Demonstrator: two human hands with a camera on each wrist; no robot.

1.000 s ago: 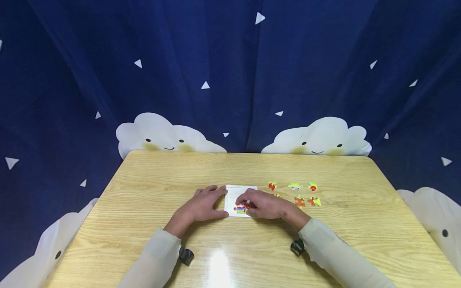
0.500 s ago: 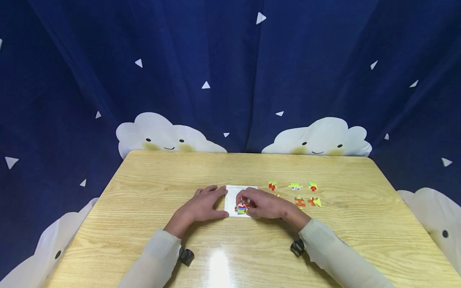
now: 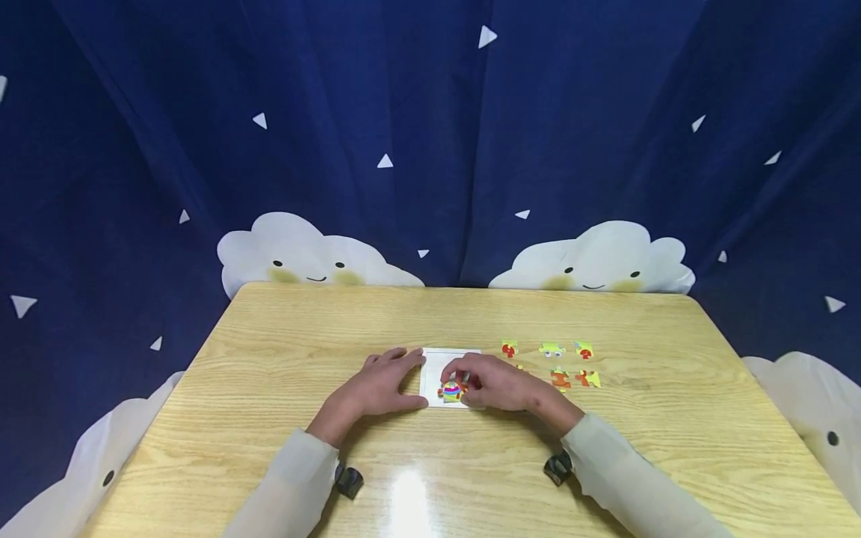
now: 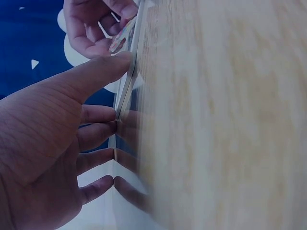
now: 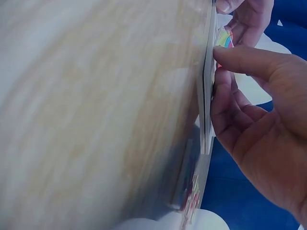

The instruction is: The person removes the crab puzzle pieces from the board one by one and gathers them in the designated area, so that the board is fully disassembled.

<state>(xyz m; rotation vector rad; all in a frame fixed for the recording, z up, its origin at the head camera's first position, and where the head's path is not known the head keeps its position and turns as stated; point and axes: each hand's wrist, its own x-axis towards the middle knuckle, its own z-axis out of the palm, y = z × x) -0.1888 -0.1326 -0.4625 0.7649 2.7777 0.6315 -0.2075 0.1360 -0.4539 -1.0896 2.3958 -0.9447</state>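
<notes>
A white puzzle tray [image 3: 433, 372] lies flat on the table. My left hand [image 3: 383, 382] rests at its left side, fingers spread, with thumb and fingertips touching the edge. Over the tray's lower part, my right hand [image 3: 501, 382] pinches a puzzle piece [image 3: 451, 391] with rainbow stripes, red bits and yellow. In the right wrist view the piece [image 5: 225, 38] shows beside the thumb and index finger, low against the tray [image 5: 207, 96]. The left wrist view shows the left thumb and fingers [image 4: 98, 115] along the tray's edge. The right hand hides the tray's right part.
Several loose puzzle pieces lie right of the tray, among them a yellow one with eyes [image 3: 552, 350], an orange one [image 3: 560, 379] and a red-and-yellow one [image 3: 509, 349]. The right hand partly covers another. A blue curtain [image 3: 430, 134] hangs behind the wooden table [image 3: 336, 317].
The striped piece has turned and shifted slightly on the tray under the right fingers. The left hand has stayed in place, and the loose pieces have not moved.
</notes>
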